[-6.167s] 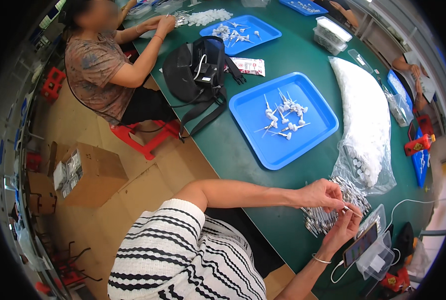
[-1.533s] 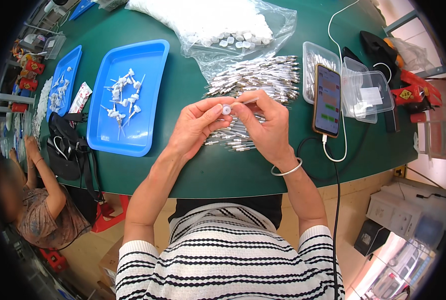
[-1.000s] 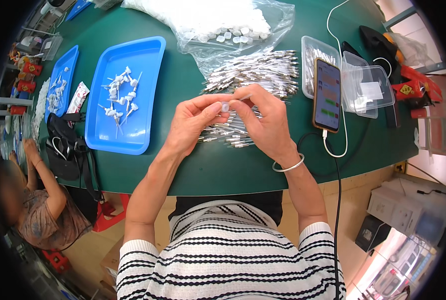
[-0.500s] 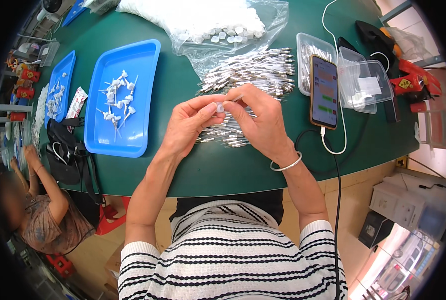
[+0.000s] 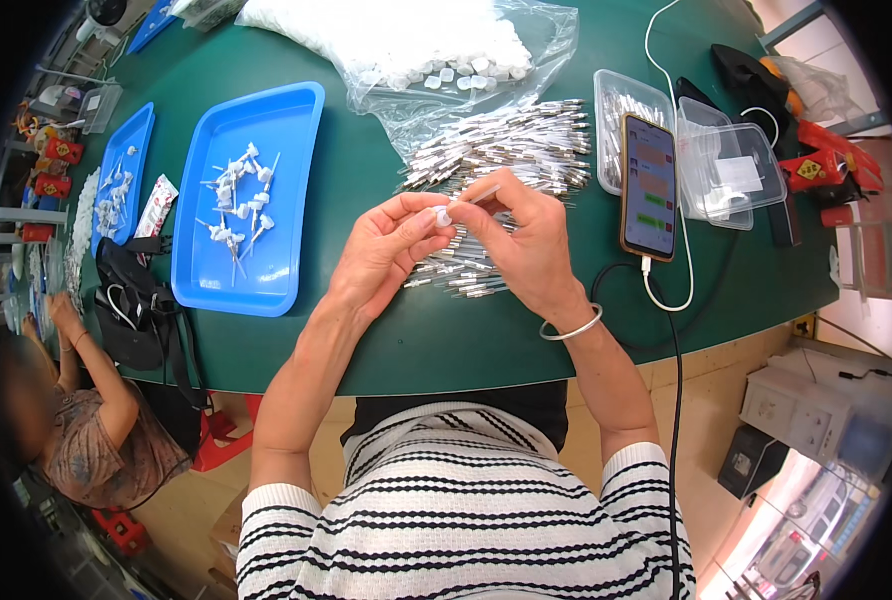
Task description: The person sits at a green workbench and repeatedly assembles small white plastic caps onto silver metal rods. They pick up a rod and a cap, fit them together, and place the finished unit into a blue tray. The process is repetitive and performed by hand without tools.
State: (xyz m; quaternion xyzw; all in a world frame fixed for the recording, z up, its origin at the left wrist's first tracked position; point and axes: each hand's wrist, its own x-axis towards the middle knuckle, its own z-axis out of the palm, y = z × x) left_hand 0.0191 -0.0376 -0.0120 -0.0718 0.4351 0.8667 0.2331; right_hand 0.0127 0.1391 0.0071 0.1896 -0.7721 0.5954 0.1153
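Observation:
Between finger and thumb, my left hand [image 5: 391, 240] pinches a small white cap [image 5: 442, 215]. A thin white stick [image 5: 484, 194] is pinched in my right hand [image 5: 521, 240], its lower end against the cap. Whether the stick sits inside the cap cannot be made out. Both hands meet over the near part of a pile of thin white sticks with metallic ends [image 5: 506, 145]. Beyond the pile lies a clear plastic bag [image 5: 396, 110] with many white caps [image 5: 466, 75] at its mouth. Left of my hands, a blue tray [image 5: 306, 130] holds several capped sticks [image 5: 236, 190].
Right of the pile are a clear box [image 5: 611, 90] of sticks, a phone [image 5: 648, 185] on a white cable [image 5: 688, 270], and clear lids [image 5: 731, 170]. A second blue tray [image 5: 144, 125] and a black bag [image 5: 126, 300] lie left. Another person [image 5: 106, 430] sits at far left.
My right hand has tipped the stick so more of it shows above the fingers, pointing up and right. The cap stays in my left fingers at nearly the same place.

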